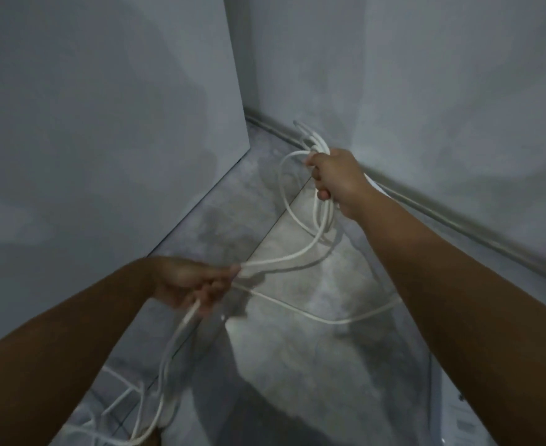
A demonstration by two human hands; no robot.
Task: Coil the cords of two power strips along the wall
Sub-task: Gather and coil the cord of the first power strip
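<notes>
Beyond the right hand [336, 181] is the wall [426, 75]; under both hands, the floor [297, 365]. The cord [329, 321] runs between them. The right fist grips gathered loops [323, 220], and the left hand [191, 281] pinches a strand. The slack [184, 321] below the left hand looks tangled, so a hard pull may knot it or spill the loops.

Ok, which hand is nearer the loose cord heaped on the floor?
Left. The left hand is above the loose cord heap, gripping the strand rising from it; the right hand holds the coiled loops farther off by the wall.
</notes>
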